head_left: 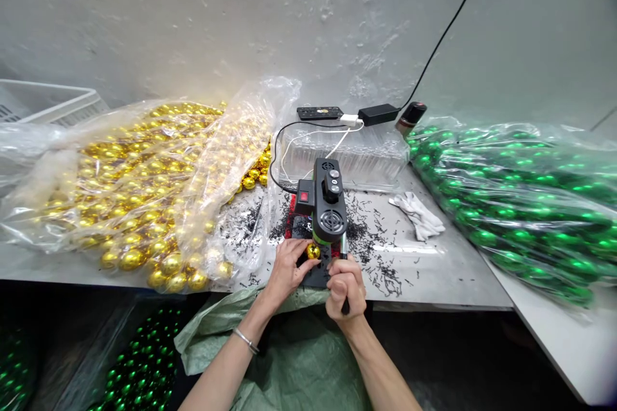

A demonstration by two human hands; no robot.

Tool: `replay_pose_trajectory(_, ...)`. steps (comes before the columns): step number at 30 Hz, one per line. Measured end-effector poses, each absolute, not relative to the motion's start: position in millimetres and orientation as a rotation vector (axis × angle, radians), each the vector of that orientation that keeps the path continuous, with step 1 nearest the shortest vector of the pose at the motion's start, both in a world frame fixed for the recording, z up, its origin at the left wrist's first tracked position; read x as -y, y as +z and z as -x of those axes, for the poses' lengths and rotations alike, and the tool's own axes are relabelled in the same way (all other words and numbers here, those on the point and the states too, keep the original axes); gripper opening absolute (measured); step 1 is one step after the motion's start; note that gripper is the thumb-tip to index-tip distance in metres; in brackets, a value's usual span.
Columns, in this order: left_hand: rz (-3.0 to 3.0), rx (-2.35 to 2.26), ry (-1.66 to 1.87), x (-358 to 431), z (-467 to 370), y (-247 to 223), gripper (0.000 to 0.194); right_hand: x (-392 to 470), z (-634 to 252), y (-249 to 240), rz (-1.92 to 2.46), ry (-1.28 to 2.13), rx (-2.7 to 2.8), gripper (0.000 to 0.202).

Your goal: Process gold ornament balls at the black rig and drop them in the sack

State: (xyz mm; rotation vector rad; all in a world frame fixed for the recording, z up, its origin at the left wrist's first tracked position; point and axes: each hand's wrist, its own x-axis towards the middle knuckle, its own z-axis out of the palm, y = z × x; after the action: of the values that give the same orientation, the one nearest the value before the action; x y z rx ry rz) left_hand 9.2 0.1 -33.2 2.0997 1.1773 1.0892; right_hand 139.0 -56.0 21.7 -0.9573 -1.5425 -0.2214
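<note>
A shiny gold ball (313,251) sits under the head of a small black bench machine (330,199), which looks like a mini drill press. My left hand (289,268) is at the ball's left side, thumb and fingers curved around it in a pinch. On the right, my right hand (346,289) is wrapped in a fist around the machine's lever (344,252), whose black end sticks out below the fingers. The machine's head partly hides the top of the ball. A red switch (303,196) is on the machine's left side.
Clear bags of gold balls (144,186) lie left, and a bag of green balls (511,199) right. Black shavings (380,263) litter the table. Behind stand clear plastic trays (347,157) with a power adapter (378,114); a white glove (418,215) lies nearby. A green sack (299,353) hangs in front.
</note>
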Motion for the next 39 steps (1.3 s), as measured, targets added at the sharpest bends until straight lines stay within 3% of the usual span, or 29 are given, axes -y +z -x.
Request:
replay_pose_trajectory(7,-2.079,-1.168,1.103,-2,-9,-33,0.033,57,-142,29,0.941,-0.217,1.642,0.023)
replay_pose_trajectory(16,-2.016,-1.118,1.082,19,5,-22,0.035,63,-137,113,1.083,0.098,1.497,0.029)
replay_pose_trajectory(21,-2.090,-1.004,0.878,46,47,-12,0.056,66,-136,105,1.080,0.082,1.534,0.027)
replay_pose_trajectory(29,-1.771,-1.814,1.027,-106,72,36,0.032,66,-135,87,1.028,0.015,1.547,0.026)
replay_pose_trajectory(36,-1.623,-1.800,1.015,-155,64,33,0.013,65,-133,84,1.031,0.001,1.522,0.024)
replay_pose_trajectory(39,-1.563,-1.726,1.034,-152,60,29,0.020,65,-134,82,1.025,0.005,1.533,0.024)
